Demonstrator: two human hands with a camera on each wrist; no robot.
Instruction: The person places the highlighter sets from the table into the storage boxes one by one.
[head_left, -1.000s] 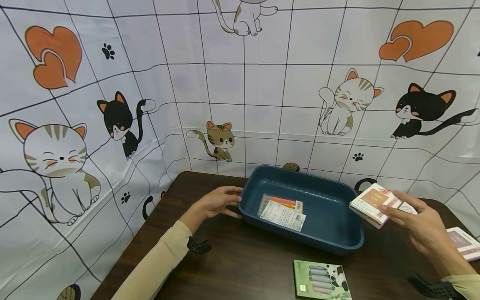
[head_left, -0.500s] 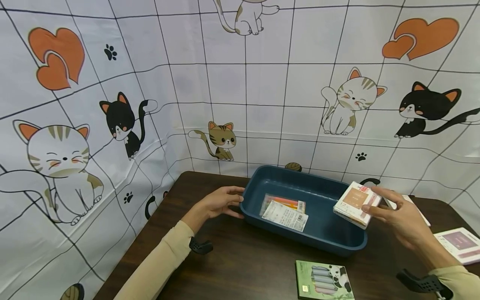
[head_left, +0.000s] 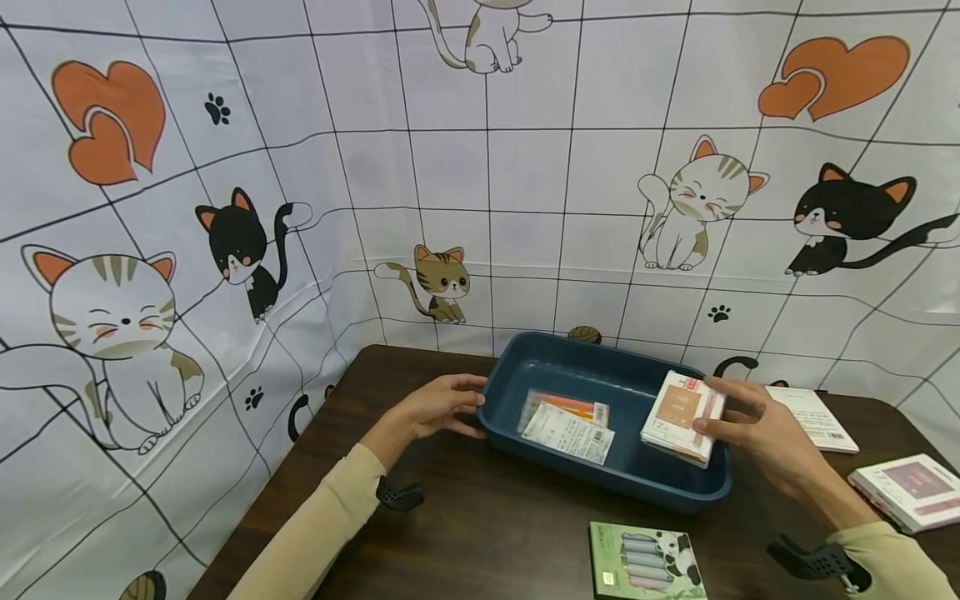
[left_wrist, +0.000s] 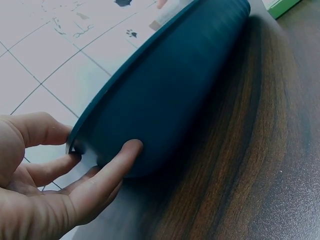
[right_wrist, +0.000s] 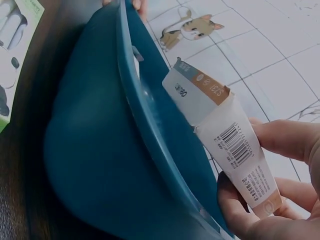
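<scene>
My left hand (head_left: 438, 408) holds the left end of a dark blue plastic bin (head_left: 600, 483), its fingertips at the rim and one digit pressed on the outer wall in the left wrist view. Between thumb and fingers, my right hand (head_left: 772, 433) pinches a small white-and-tan carton (head_left: 681, 417) with a barcode (right_wrist: 235, 145) on its side. The carton hangs tilted over the right end of the bin, overlapping its right wall in the head view. Inside the bin lie a clear packet with orange strips (head_left: 573, 406) and a white printed packet (head_left: 570, 433).
A green box with pictured pens and a panda (head_left: 647, 560) lies in front of the bin. To the right are a white printed card or pack (head_left: 813, 419) and a white-and-mauve box (head_left: 911, 492) on the brown table (head_left: 465, 533). A cat-print curtain (head_left: 525, 183) hangs behind.
My right hand has carried the carton leftward from beside the bin to over its right end, uncovering the white pack and mauve box behind. The left hand has stayed on the bin.
</scene>
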